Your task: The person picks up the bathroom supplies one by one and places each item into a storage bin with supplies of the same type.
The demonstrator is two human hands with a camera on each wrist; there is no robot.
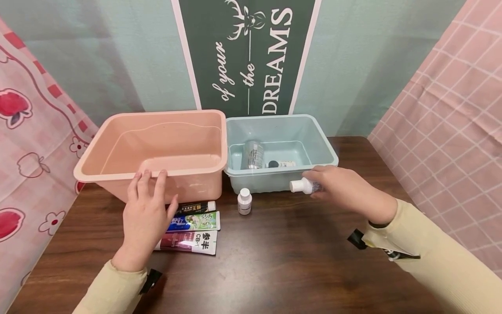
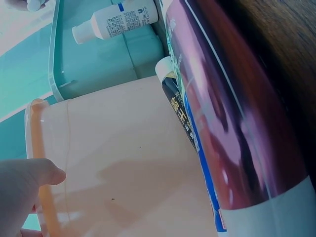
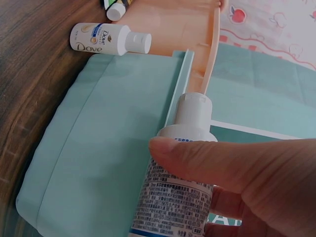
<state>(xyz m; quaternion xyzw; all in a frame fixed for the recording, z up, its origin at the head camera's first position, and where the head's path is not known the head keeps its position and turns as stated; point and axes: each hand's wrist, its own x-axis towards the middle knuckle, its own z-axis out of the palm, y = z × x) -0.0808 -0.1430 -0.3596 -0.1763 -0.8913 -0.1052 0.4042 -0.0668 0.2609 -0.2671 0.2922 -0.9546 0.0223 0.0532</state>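
My right hand (image 1: 347, 188) grips a small white bottle (image 3: 173, 197) with a white cap, its back covered in fine print. The bottle lies tilted beside the front rim of the blue bin (image 1: 282, 181). My left hand (image 1: 144, 213) rests at the front rim of the pink bin (image 1: 196, 183), its fingers extended and the thumb apart. A white Dove bottle (image 1: 244, 202) stands on the table in front of the bins. Inside the blue bin lie a clear bottle (image 1: 255, 155) and a small white bottle with a dark cap (image 1: 280, 164).
Three toothpaste tubes lie before the pink bin near my left hand: a black one (image 1: 198, 207), a blue and green one (image 1: 200, 221) and a dark red and white one (image 1: 188, 242). Curtains enclose the brown table (image 1: 266, 270) at the back and sides.
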